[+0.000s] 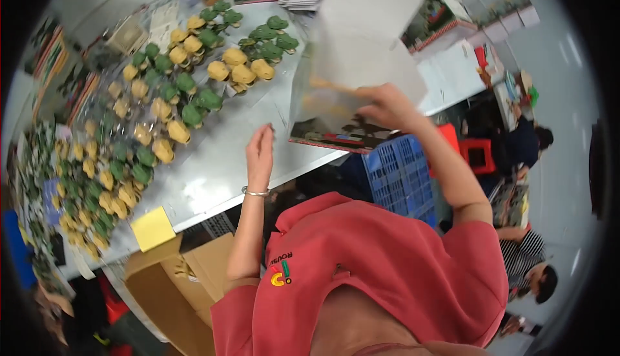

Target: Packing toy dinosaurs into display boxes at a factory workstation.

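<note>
My left hand (260,152), with a bracelet at the wrist, hovers over the front of the white table (219,191). Its fingers are stretched out and hold nothing. My right hand (387,105) is curled at the open printed box (336,136), which has a pale inside and a dark picture on its front. A yellowish blurred shape (330,84) shows by the right fingertips; motion smears it, so its kind is unclear. Nearest to my left hand are green (194,114) and yellow toy heads (175,131), standing in rows.
More toy pieces (97,188) crowd the table's left side. A yellow paper (152,228) lies at the front edge above an open cardboard box (174,285). Blue crates (402,178) and a red stool (476,154) stand at right. Stacked printed boxes (436,20) line the back; other people sit at far right.
</note>
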Motion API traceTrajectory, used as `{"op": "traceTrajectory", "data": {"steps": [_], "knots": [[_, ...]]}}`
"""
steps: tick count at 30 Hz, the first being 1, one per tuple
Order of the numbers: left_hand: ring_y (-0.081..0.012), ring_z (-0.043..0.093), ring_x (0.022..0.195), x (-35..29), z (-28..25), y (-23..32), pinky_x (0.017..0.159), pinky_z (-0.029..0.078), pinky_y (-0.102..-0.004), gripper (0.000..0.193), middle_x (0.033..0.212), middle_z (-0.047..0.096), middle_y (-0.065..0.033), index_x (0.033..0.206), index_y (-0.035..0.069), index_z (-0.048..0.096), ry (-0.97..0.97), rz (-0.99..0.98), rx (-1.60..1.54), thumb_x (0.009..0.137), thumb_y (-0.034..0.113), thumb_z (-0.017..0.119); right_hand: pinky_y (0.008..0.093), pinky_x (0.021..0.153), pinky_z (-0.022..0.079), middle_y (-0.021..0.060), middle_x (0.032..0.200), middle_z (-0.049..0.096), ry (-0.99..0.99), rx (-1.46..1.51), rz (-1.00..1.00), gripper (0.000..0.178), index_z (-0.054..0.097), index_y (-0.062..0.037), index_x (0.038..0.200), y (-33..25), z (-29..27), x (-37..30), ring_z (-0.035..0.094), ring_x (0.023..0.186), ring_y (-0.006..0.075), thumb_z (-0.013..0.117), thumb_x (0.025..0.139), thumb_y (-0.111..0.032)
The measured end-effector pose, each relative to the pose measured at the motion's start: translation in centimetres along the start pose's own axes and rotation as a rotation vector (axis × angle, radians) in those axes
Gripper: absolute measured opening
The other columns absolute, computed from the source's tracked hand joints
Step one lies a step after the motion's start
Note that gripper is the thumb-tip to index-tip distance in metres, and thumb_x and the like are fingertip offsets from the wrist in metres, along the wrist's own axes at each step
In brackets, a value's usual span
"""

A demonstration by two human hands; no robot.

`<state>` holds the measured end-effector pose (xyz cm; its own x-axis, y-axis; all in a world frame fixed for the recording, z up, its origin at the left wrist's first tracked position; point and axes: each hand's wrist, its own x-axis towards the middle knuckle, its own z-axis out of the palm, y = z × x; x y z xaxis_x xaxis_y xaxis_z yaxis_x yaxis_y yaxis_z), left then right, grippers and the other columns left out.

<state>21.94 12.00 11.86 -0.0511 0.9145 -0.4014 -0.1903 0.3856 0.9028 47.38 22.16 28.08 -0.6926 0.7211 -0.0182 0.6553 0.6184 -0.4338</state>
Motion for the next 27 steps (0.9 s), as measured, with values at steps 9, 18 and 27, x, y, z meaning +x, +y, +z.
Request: {"op": "traceTrajectory", "data": {"steps": [9,18,27], "knots": [[-0.0251,0.040,0.118,8.1,7.0,-0.6,0.095,0.035,-0.0319,0.076,0.137,0.031,-0.0196,0.141,0.006,0.008,0.008,0.665,0.641,0.079,0.014,0.051,0.0400,0.064,0.048,0.0128,0.073,0.061,0.507,0.138,0.060,0.020,0.059,-0.0080,0.095,2.4,11.9,-3.9,0.060,0.072,0.0323,0.062,0.075,-0.011],[-0.0284,0.055,0.103,7.0,5.5,-2.4,0.087,0.042,-0.0313,0.065,0.119,0.052,-0.0214,0.140,0.008,0.017,0.079,0.121,0.465,0.081,0.013,0.045,0.0338,0.080,0.046,0.0207,0.109,0.052,0.895,0.518,1.017,0.089,0.039,0.0016,0.123,21.3,18.7,-11.8,0.054,0.097,0.0283,0.081,0.056,-0.040],[-0.0307,0.051,0.109,7.7,8.3,-3.3,0.092,0.038,-0.0318,0.038,0.117,0.054,-0.0213,0.123,-0.002,0.046,0.297,0.129,0.359,0.089,0.016,0.043,0.0349,0.068,0.046,0.0147,0.087,0.058,1.086,0.200,0.971,0.068,0.046,-0.0023,0.106,28.9,22.6,-6.5,0.057,0.073,0.0275,0.081,0.055,-0.031]]}}
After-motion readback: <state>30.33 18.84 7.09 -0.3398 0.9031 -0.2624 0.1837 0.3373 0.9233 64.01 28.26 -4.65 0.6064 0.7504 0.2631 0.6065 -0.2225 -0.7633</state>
